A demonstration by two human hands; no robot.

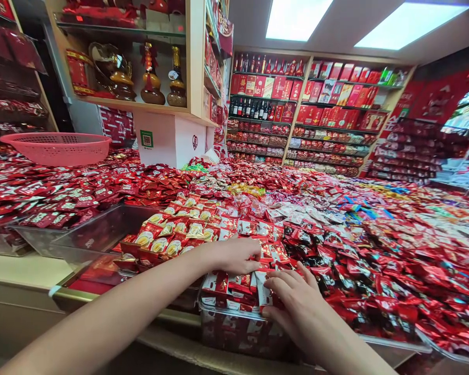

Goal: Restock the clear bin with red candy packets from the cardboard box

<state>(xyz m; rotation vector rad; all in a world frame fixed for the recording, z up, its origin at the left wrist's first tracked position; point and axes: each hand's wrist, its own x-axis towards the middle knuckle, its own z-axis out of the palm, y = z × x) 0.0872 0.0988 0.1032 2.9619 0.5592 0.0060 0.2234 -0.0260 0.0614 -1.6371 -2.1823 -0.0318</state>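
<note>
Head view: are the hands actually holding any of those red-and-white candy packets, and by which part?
No clear hold. Both the left hand and the right hand rest palm-down on the red-and-white candy packets in the clear bin; fingertips touch the wrappers' tops.

Sweet shop: heaped wrapped candies, stocked shelves

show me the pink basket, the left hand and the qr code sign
pink basket [54,148], head view, on its mesh front wall
left hand [234,255], head view, on its back
QR code sign [146,138], head view, on the green square

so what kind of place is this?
Likely a sweets and gift shop: a counter heaped with red wrapped candies in clear bins, wall shelves of boxed goods and bottles.
</note>
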